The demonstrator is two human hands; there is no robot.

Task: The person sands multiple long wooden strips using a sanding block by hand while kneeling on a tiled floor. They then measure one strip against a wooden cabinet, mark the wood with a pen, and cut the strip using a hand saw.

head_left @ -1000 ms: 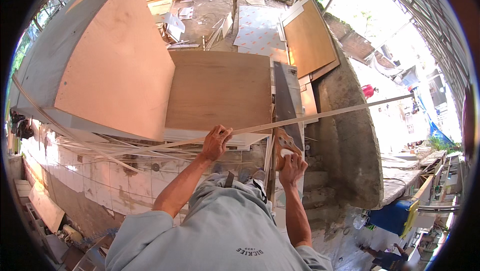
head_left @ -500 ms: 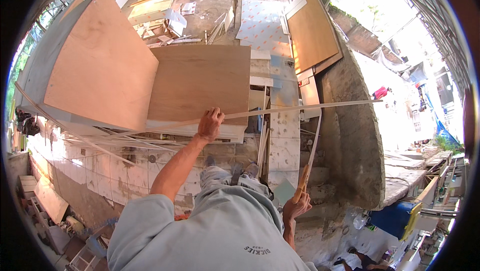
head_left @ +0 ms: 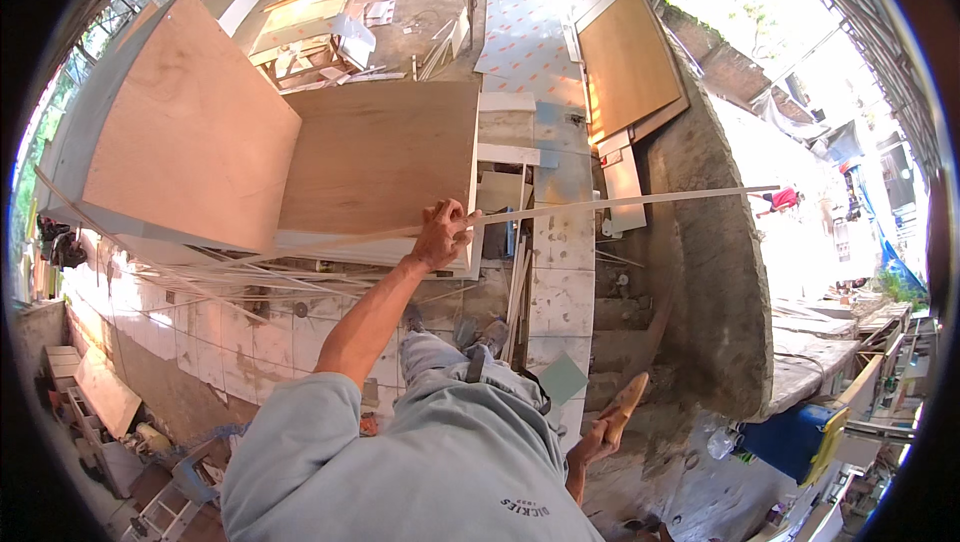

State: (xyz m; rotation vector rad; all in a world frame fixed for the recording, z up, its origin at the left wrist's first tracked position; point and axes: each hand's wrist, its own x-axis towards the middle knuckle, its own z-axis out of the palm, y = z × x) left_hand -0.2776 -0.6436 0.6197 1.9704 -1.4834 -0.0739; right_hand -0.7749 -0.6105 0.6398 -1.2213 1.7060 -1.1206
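A long, thin, pale wooden strip stretches across the view from the left, past the panels, to a tip at the right. My left hand is closed around it near the corner of a brown plywood panel. Low on the right, my right hand grips the wooden handle of a hand saw. The saw's blade points up and away, smeared by motion against the dark concrete, and is apart from the strip.
A large box-like piece with a light plywood face stands at the left. Several thin strips lie beneath the panels. A rough concrete wall rises at the right, with a blue bin beyond it. Another plywood sheet leans farther off.
My left hand and the strip have shifted a little to the right. The saw has dropped and tilted right, away from the strip.
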